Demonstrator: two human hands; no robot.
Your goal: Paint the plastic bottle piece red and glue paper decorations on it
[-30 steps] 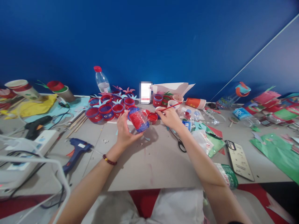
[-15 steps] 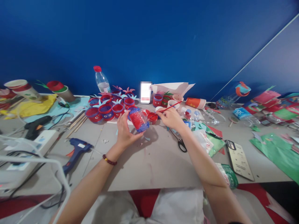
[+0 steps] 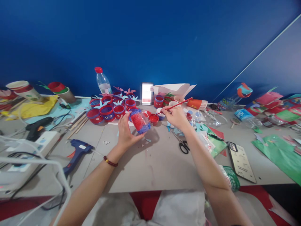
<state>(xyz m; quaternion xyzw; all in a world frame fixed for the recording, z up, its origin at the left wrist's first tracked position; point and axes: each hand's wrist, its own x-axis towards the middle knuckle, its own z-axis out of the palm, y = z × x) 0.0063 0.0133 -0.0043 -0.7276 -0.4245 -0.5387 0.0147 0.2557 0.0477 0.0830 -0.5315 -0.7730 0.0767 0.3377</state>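
My left hand [image 3: 127, 131] is wrapped round a clear plastic bottle piece [image 3: 140, 121], painted red in the middle and blue at its ends, tilted above the table. Between the fingertips of my right hand [image 3: 175, 116] is a red-handled paintbrush [image 3: 180, 103], slanting down to the left. Its tip is at the small jar of red paint [image 3: 153, 119]. A white paint pot [image 3: 161, 113] stands just right of that jar. Behind my left hand are several painted red and blue cups [image 3: 107, 112] with eyes and paper leaves.
A blue glue gun [image 3: 78, 152] and a white power strip [image 3: 42, 147] with cables lie on the left. Black-handled scissors [image 3: 184, 147], a phone [image 3: 241, 162] and green paper [image 3: 277, 153] are on the right. A red-capped bottle [image 3: 102, 81] stands by the blue wall.
My right hand has shifted slightly right and the brush with it, drawing the tip toward the paint jar's right rim. My left hand and the bottle piece stay nearly still.
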